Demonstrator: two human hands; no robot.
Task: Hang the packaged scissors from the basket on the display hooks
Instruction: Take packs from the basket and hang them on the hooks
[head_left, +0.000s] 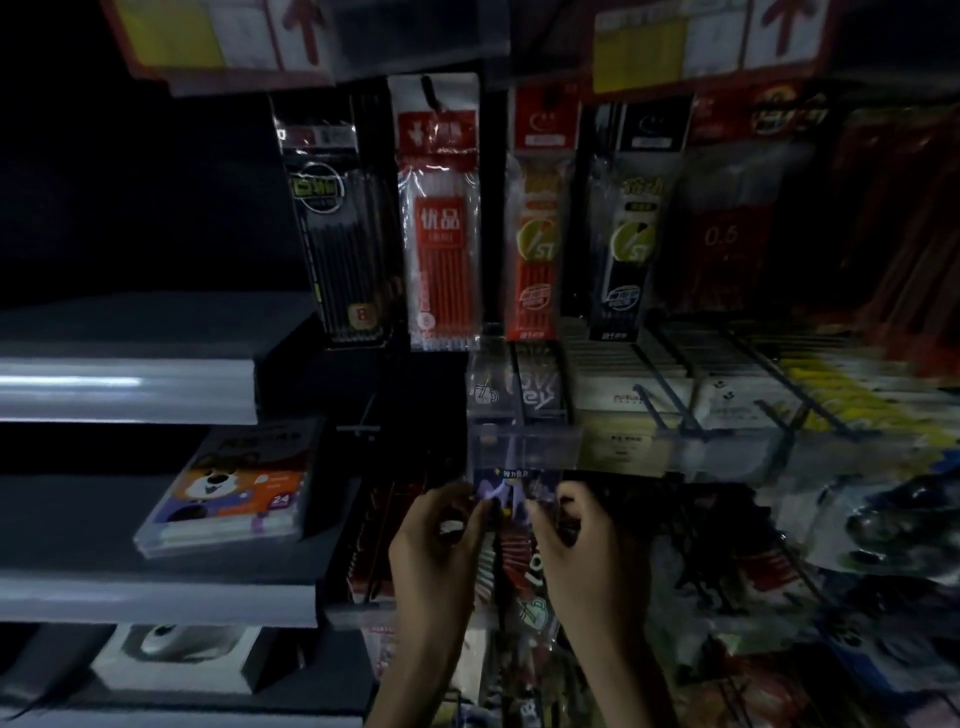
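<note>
Packaged scissors (511, 493), a purple-printed card in clear wrap, stand upright between both hands just below a clear shelf rail (524, 441) in a dim store rack. The left hand (441, 540) and right hand (582, 540) each pinch a side edge, the grip equally near on either side; the pack's top points toward the rack, the target hook lost in blur

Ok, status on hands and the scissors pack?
Left hand and right hand each pinch scissors pack by an edge. Hook too dark to see; nothing seen blocking.
</note>
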